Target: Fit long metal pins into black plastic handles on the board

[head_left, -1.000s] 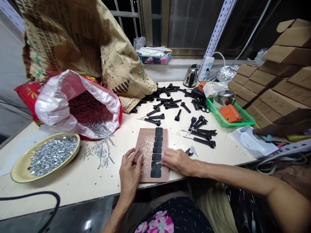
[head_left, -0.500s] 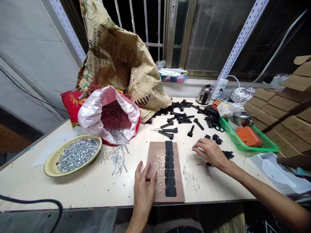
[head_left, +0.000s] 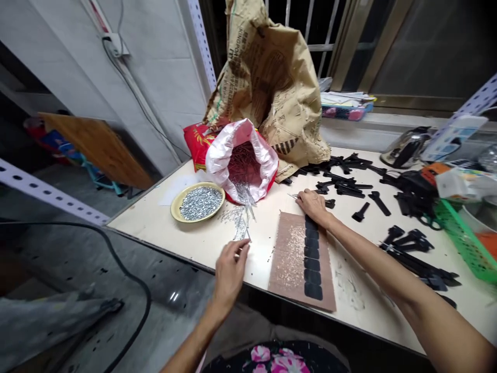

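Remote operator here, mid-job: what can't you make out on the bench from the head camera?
Head view:
- Left hand: its fingers hide anything it may hold.
- Right hand: it hides what lies beneath it.
- Pale specks on the brown board: too small to identify.
- Green plastic basket: cut off by the right edge.

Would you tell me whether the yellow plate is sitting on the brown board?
No, the plate sits on the table, well left of the board.

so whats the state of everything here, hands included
left hand: fingers curled, just below loose steel nails
right hand: palm down, beside black plastic pieces
white plastic sack: open, rim rolled back, long nails inside
crumpled brown paper sack: slumped
round yellow plate: heaped with small silver metal pieces
brown board: flat, dusted with pale specks
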Available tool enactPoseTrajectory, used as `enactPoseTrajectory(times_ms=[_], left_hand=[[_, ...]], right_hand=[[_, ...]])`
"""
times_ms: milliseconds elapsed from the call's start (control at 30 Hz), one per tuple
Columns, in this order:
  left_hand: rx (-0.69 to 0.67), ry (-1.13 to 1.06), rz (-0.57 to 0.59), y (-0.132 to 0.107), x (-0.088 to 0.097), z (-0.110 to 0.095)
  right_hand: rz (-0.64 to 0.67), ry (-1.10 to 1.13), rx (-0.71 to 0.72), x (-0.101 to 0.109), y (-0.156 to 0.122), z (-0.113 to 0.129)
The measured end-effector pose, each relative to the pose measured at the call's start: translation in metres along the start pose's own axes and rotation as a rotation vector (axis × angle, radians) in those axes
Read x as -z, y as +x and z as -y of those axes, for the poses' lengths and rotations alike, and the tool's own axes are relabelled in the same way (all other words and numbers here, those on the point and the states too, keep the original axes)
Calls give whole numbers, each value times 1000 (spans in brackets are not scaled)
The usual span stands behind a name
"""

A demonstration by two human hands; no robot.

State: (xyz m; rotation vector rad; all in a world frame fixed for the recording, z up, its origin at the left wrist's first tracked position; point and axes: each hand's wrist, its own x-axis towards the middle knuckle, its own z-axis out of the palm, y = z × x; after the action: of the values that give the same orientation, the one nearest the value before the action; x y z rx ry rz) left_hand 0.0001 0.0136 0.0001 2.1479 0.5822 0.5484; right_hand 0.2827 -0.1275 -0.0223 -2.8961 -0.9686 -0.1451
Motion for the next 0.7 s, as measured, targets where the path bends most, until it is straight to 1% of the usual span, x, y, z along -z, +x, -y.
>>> enactPoseTrajectory(times_ms=[67,100,200,333,433,533,600,700], left_hand=[[-50,209,-20,15,19,15],[-69,297,-14,22,26,22],[-85,481,-26,41,36,36],[-47,628,-52,61,37,45],[-28,707,-17,73,36,52],[-40,732,32,80,33,59],[-55,724,45,83,31,62],[-70,695,42,86,29,63]], right_hand=[[9,-2,17,-2,-1,0],[7,-4,22,-2,-3,0],[-14,3,35,0,-9,-2],[-77,38,65,7,-20,-11],[-207,149,129,11,-30,-22],[-327,248,194,16,-44,-28],[-364,273,217,22,-56,-25],[-397,326,248,33,-75,-12]])
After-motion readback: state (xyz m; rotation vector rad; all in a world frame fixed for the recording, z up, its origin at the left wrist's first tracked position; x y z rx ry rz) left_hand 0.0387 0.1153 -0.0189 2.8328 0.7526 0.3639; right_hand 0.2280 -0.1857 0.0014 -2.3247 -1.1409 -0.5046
